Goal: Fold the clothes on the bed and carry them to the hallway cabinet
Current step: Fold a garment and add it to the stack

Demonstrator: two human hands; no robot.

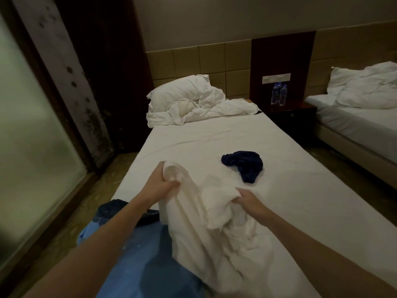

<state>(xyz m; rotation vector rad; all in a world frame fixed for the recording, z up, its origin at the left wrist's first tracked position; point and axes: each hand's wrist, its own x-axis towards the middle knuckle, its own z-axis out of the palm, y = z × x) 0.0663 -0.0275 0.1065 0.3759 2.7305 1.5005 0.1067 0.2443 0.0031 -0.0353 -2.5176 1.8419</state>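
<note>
Loosely bunched white garment [214, 211], left hand [163, 186], right hand [247, 198] gripping

White garment [214, 211], navy garment [245, 165], white bed sheet [300, 190], blue clothing [139, 265], tan headboard [193, 61].

A rumpled white pillow [178, 91] lay by the tan padded headboard [199, 61]. 2 clear plastic water bottles [278, 94] stood on a dark wooden nightstand [294, 119], beside a second white-sheeted bed [361, 123].
</note>
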